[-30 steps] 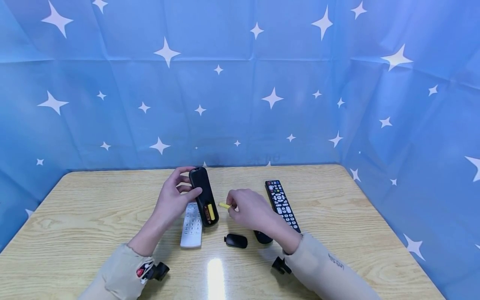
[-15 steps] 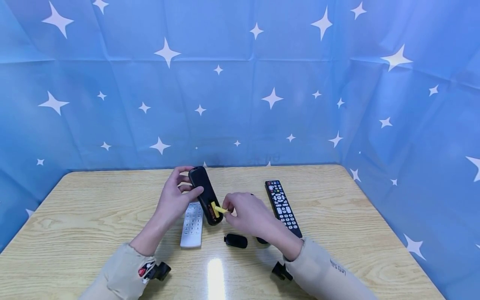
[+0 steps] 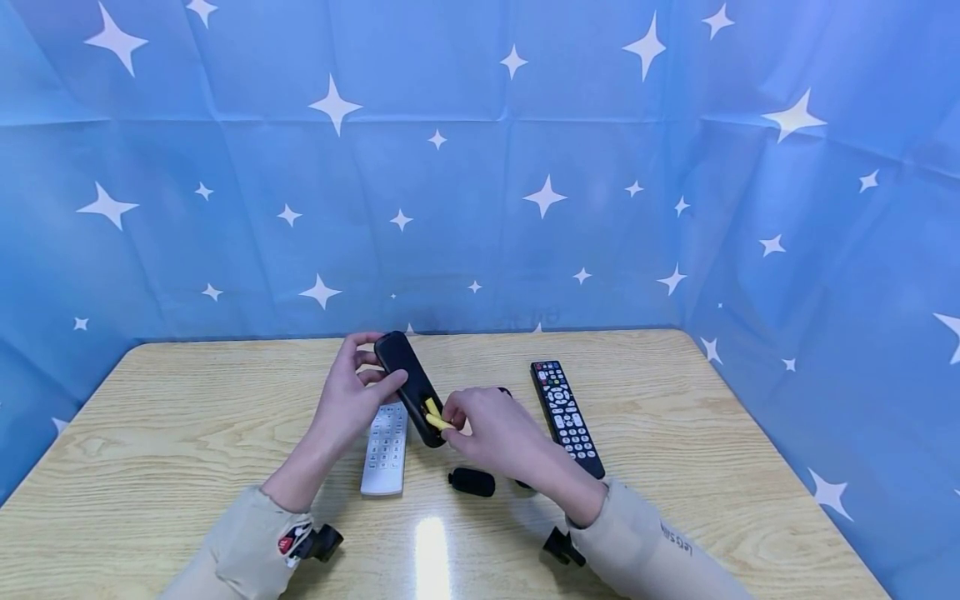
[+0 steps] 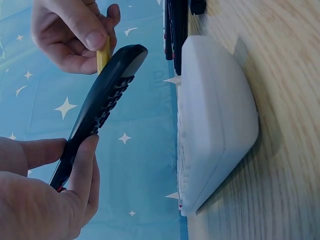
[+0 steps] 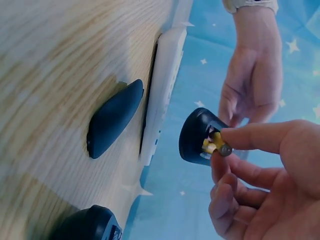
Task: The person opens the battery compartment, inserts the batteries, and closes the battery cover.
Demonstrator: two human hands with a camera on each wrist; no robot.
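Note:
My left hand (image 3: 352, 387) grips a black remote control (image 3: 405, 375) by its upper part, tilted above the table with its back towards the head camera. Its battery compartment is uncovered at the lower end, and a yellow battery (image 3: 431, 407) shows there. Between thumb and forefinger, my right hand (image 3: 491, 425) pinches a second yellow battery (image 5: 225, 149), one end at the compartment. In the left wrist view the remote's buttons face down, and the pinched battery (image 4: 103, 56) stands against its back. The loose black battery cover (image 3: 472, 482) lies on the table below the right hand.
A white remote (image 3: 384, 458) lies on the table under the held one. To the right is a black remote (image 3: 567, 417) with its buttons up. Another black remote (image 5: 87, 226) is mostly hidden beneath the right forearm. A starry blue curtain (image 3: 450, 183) backs the table.
My right hand has moved left and brought its yellow battery from beside the black remote into its compartment opening. The left hand has tilted the remote slightly.

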